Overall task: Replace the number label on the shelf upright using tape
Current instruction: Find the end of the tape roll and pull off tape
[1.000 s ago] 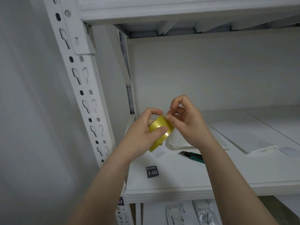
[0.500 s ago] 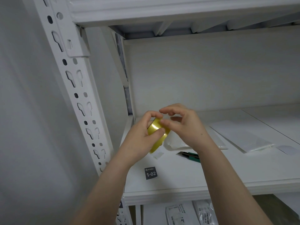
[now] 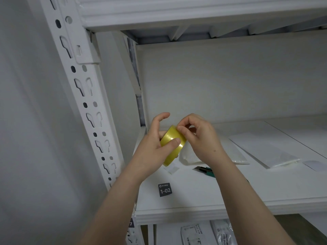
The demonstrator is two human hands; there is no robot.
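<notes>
Left hand [image 3: 152,149] gripped light, stiff tape roll [image 3: 172,144] by its rim; right hand [image 3: 200,138] fingers pinched at slick tape edge.

Light is soft, even and rather dim with a cool grey cast, and its source sits outside the picture, perhaps above and behind the camera. The underside of the upper shelf [image 3: 203,35] is the darkest part, faint shadows lie under the arms on the lower shelf [image 3: 230,190], and a small glare streak shows on the tape [image 3: 172,142]. Wide-angle distortion tilts the upright [image 3: 85,96] and bends the shelf edges near the borders, while the centre is fairly sharp and the bottom corners are soft
</notes>
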